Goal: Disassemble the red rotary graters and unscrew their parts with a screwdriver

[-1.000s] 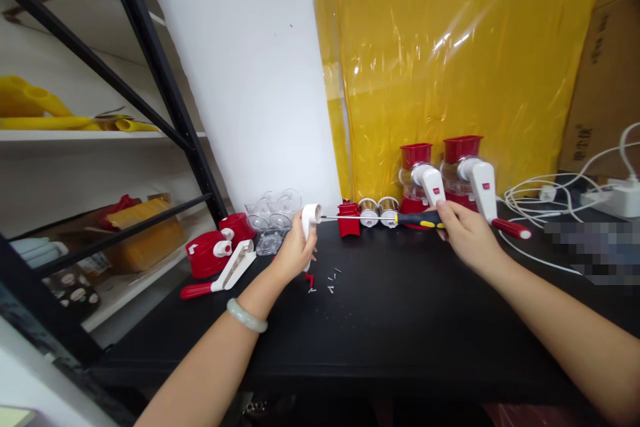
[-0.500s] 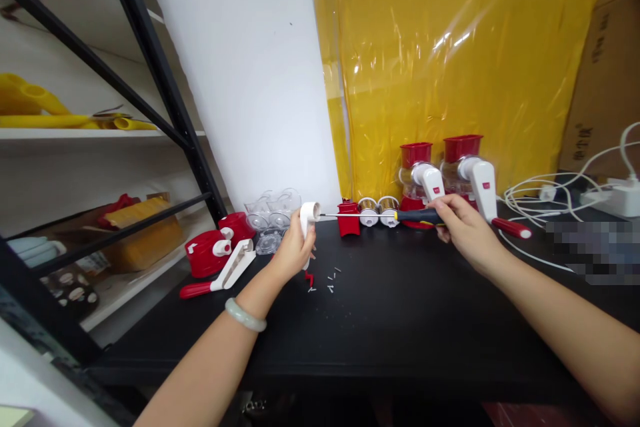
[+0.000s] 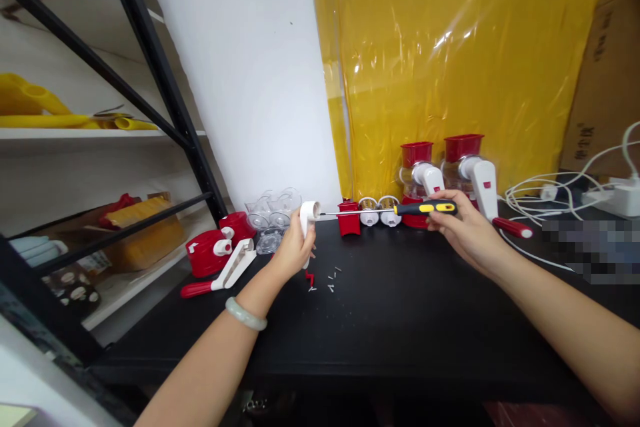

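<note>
My left hand (image 3: 293, 248) is closed round a white plastic crank handle (image 3: 309, 214), its round socket end turned to the right. In my right hand (image 3: 463, 230) is a screwdriver (image 3: 420, 208) with a black and yellow grip, held level between thumb and fingers. The shaft's tip reaches into the socket; whether it sits on a screw is hidden. Below my left hand, several small screws (image 3: 331, 288) and a small red piece (image 3: 310, 278) lie on the black tabletop (image 3: 390, 327).
Left of my hand are red bases (image 3: 203, 255), another crank handle (image 3: 233, 270) and clear plastic parts (image 3: 270, 220). Behind stand grater drums (image 3: 369, 212), a red piece (image 3: 349, 219) and two assembled rotary graters (image 3: 464, 147). White cables (image 3: 530, 197) lie at right; a shelf rack (image 3: 165, 80) stands left.
The screwdriver's grip has rolled, so its yellow side shows more. My right-hand fingers have loosened and shifted on the grip. My left hand and the crank handle have stayed in place.
</note>
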{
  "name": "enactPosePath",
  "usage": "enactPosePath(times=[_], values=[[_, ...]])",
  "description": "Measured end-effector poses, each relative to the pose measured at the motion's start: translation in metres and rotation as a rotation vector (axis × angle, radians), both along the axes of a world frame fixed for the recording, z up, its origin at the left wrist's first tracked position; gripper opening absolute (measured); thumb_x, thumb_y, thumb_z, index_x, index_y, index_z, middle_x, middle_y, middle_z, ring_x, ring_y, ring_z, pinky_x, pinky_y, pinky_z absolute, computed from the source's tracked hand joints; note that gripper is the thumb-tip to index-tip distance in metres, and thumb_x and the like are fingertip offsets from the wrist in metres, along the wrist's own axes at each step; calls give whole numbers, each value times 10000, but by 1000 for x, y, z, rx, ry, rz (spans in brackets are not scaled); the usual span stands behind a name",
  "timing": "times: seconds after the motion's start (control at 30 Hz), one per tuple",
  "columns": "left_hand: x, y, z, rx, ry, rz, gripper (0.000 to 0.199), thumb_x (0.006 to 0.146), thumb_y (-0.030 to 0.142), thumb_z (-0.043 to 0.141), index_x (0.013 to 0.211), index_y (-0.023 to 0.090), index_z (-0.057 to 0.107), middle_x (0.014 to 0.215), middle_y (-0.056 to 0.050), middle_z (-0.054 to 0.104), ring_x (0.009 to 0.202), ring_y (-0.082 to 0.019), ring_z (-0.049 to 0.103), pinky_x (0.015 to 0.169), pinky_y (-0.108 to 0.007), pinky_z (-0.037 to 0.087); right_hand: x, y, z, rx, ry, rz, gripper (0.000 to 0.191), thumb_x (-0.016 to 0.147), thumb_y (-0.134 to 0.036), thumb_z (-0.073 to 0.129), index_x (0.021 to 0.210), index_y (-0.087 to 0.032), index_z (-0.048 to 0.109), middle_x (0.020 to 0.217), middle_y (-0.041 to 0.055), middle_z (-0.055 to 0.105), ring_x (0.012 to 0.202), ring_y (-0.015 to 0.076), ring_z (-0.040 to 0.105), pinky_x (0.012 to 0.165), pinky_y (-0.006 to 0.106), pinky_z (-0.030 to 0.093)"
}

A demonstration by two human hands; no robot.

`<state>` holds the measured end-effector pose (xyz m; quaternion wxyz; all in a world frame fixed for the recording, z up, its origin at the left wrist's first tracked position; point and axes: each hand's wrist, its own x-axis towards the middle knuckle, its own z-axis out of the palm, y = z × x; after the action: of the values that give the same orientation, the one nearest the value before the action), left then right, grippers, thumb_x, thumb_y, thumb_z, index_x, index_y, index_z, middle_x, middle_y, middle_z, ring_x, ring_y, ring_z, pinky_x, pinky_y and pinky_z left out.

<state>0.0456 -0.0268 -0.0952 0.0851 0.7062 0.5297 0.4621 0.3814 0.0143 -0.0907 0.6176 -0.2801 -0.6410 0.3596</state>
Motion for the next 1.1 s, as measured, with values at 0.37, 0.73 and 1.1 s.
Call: enactPosePath(times=[0.37,0.73,1.1], values=[[-1,0,0,-9,-16,13,529,939,417,416,1367,158,244,809,-26,542,548,-128,582,422,-232,493,0,2,-2,-123,17,8,287,797,-473,650,977,-249,631,751,6,587,600,134,549,525,262,459],[1,0,0,5,-7,3,531,941,410,410,1376,160,235,809,-22,539,540,-117,573,425,-224,491,3,4,-3,-156,-174,-74,412,870,-596,478,816,-202,586,565,0,555,395,103,438,404,257,366],[1,-1,2,10,-51,19,547,936,434,418,1374,158,243,767,-15,558,537,-132,583,421,-232,492,0,-5,4,-198,28,178,416,872,-588,470,992,-215,610,707,48,660,564,176,606,518,307,472]])
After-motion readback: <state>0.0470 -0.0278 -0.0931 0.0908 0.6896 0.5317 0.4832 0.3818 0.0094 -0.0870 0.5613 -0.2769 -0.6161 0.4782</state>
